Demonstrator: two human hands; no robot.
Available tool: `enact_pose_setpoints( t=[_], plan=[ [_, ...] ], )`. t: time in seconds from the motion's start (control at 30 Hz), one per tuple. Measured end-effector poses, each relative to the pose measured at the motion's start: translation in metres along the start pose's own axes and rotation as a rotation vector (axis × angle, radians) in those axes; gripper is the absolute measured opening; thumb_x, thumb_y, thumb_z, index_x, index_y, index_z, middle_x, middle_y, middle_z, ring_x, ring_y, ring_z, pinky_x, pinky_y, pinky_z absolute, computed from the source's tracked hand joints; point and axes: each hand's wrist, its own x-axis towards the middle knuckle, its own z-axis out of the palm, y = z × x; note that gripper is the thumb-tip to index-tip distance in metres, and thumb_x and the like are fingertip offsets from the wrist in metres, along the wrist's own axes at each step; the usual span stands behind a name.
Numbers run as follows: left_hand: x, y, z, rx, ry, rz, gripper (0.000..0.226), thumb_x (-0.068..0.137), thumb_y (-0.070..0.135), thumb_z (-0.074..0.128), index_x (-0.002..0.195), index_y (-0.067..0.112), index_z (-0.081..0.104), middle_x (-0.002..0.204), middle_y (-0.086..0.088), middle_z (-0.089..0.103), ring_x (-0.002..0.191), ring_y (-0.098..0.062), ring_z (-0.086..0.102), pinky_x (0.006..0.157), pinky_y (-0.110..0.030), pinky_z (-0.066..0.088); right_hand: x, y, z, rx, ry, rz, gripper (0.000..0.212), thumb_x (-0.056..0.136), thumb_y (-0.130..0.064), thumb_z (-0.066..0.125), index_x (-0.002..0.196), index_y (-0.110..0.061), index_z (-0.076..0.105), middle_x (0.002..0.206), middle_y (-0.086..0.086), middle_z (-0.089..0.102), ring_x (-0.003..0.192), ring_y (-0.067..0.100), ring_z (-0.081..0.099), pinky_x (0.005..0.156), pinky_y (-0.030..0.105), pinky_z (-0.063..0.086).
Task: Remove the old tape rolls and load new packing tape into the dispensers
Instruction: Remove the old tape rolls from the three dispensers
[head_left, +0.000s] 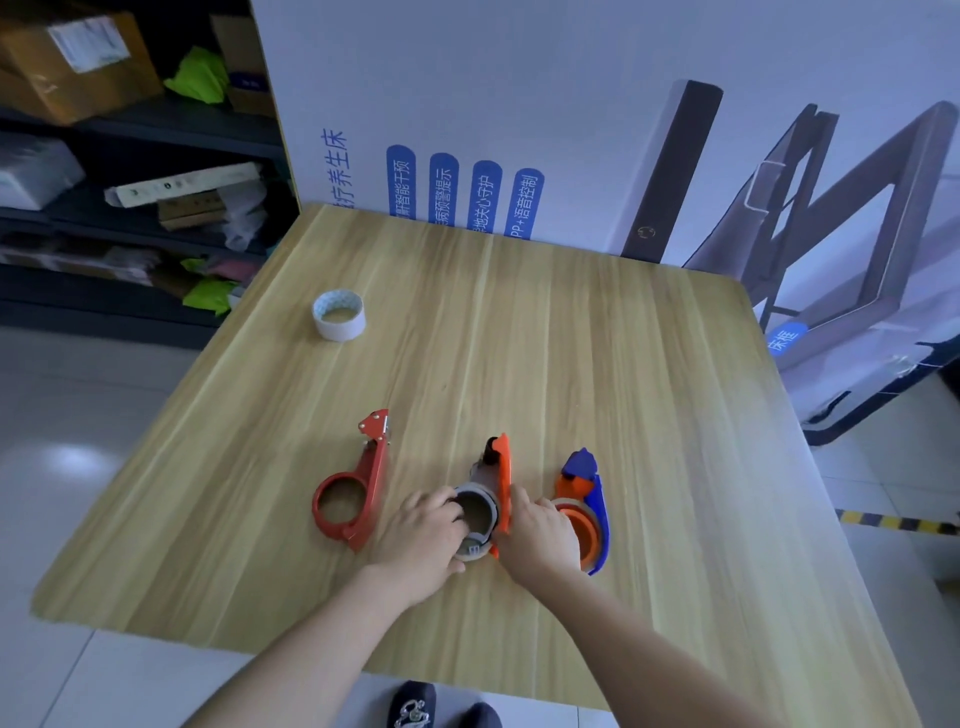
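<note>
Three dispensers lie in a row near the front of the wooden table (597, 364), and both hands are on the middle one (500, 486). The left hand (422, 540) has its fingers curled onto the worn roll (475, 517) seated in that orange dispenser; the right hand (540, 535) presses down on the frame from the other side. I would worry about the cutter end, which points away from the person: if the roll comes free with a jerk, the frame could skid and knock the blue dispenser (584, 512) just beside the right hand. The red dispenser (350, 486) sits empty to the left. The white roll (338, 314) stands well apart, toward the far left corner.
</note>
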Motion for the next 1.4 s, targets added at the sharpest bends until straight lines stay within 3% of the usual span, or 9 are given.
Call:
enact_pose_setpoints(
  t=[0.17, 0.33, 0.5, 0.63, 0.77, 1.07, 1.23, 1.33, 1.4],
  plan=[
    [0.007, -0.005, 0.006, -0.224, 0.112, -0.067, 0.018, 0.090, 0.032, 0.057, 0.095, 0.017, 0.065, 0.111, 0.005, 0.062, 0.129, -0.014, 0.038, 0.099, -0.031, 0.039, -0.002, -0.005, -0.005, 0.283, 0.018, 0.138, 0.025, 0.093, -0.032, 0.050, 0.112, -0.016, 0.054, 0.097, 0.001, 0.067, 0.085, 0.021, 0.064, 0.068, 0.033, 0.051],
    [0.018, -0.008, -0.010, -0.800, 0.192, -0.315, 0.007, 0.089, 0.022, 0.063, 0.083, 0.019, 0.060, 0.097, 0.005, 0.057, 0.102, -0.011, 0.047, 0.083, -0.021, 0.034, -0.001, -0.020, -0.021, 0.973, -0.073, 0.380, 0.044, 0.088, -0.049, 0.062, 0.109, -0.011, 0.058, 0.095, 0.007, 0.070, 0.072, 0.015, 0.063, 0.069, 0.029, 0.054],
    [0.016, -0.016, -0.038, -1.249, 0.199, -0.415, 0.017, 0.083, 0.031, 0.070, 0.082, 0.014, 0.070, 0.113, 0.008, 0.051, 0.099, -0.003, 0.057, 0.080, -0.009, 0.041, 0.005, -0.029, -0.037, 1.281, -0.069, 0.289, 0.033, 0.088, -0.030, 0.070, 0.110, -0.006, 0.066, 0.087, 0.005, 0.071, 0.076, 0.017, 0.065, 0.069, 0.029, 0.053],
    [0.017, -0.027, -0.056, -1.459, 0.286, -0.501, 0.042, 0.061, 0.063, 0.067, 0.071, 0.023, 0.073, 0.107, 0.010, 0.057, 0.105, -0.014, 0.059, 0.090, -0.042, 0.052, 0.012, -0.038, -0.055, 1.506, -0.118, 0.201, 0.026, 0.094, -0.015, 0.061, 0.114, 0.001, 0.066, 0.098, 0.013, 0.071, 0.091, 0.025, 0.066, 0.080, 0.034, 0.052],
    [0.018, -0.033, -0.078, -1.623, 0.300, -0.552, 0.056, 0.047, 0.053, 0.079, 0.089, 0.019, 0.063, 0.089, 0.001, 0.065, 0.087, -0.018, 0.060, 0.070, -0.029, 0.044, 0.014, -0.051, -0.064, 1.548, -0.137, 0.154, 0.024, 0.095, -0.015, 0.059, 0.111, 0.000, 0.068, 0.110, 0.021, 0.071, 0.103, 0.032, 0.065, 0.088, 0.040, 0.054],
    [0.016, -0.048, -0.107, -1.671, 0.244, -0.514, 0.080, 0.036, 0.035, 0.091, 0.108, 0.017, 0.062, 0.114, -0.010, 0.067, 0.106, -0.028, 0.064, 0.090, -0.043, 0.050, 0.009, -0.064, -0.088, 1.557, -0.198, -0.003, 0.025, 0.099, -0.010, 0.050, 0.116, 0.003, 0.064, 0.115, 0.023, 0.069, 0.113, 0.037, 0.063, 0.103, 0.047, 0.047],
    [0.012, -0.047, -0.124, -1.617, 0.251, -0.452, 0.039, 0.067, 0.009, 0.085, 0.093, 0.017, 0.058, 0.092, -0.002, 0.067, 0.086, -0.021, 0.063, 0.062, -0.032, 0.049, 0.009, -0.066, -0.108, 1.540, -0.253, -0.014, 0.043, 0.087, -0.014, 0.068, 0.122, 0.009, 0.059, 0.113, 0.023, 0.068, 0.097, 0.033, 0.067, 0.078, 0.038, 0.058],
    [0.011, -0.049, -0.131, -1.550, 0.284, -0.466, 0.033, 0.069, 0.014, 0.084, 0.086, 0.016, 0.056, 0.089, -0.003, 0.065, 0.081, -0.020, 0.063, 0.056, -0.029, 0.049, 0.005, -0.069, -0.119, 1.465, -0.303, -0.031, 0.039, 0.084, -0.018, 0.071, 0.112, 0.006, 0.063, 0.095, 0.018, 0.069, 0.076, 0.024, 0.069, 0.059, 0.030, 0.056],
    [0.011, -0.049, -0.135, -1.519, 0.302, -0.471, 0.045, 0.060, 0.030, 0.090, 0.082, 0.014, 0.053, 0.085, -0.005, 0.063, 0.079, -0.020, 0.062, 0.056, -0.029, 0.048, 0.002, -0.071, -0.124, 1.447, -0.318, -0.029, 0.035, 0.083, -0.024, 0.071, 0.106, 0.002, 0.066, 0.092, 0.016, 0.070, 0.077, 0.025, 0.068, 0.063, 0.034, 0.055]
  ],
)
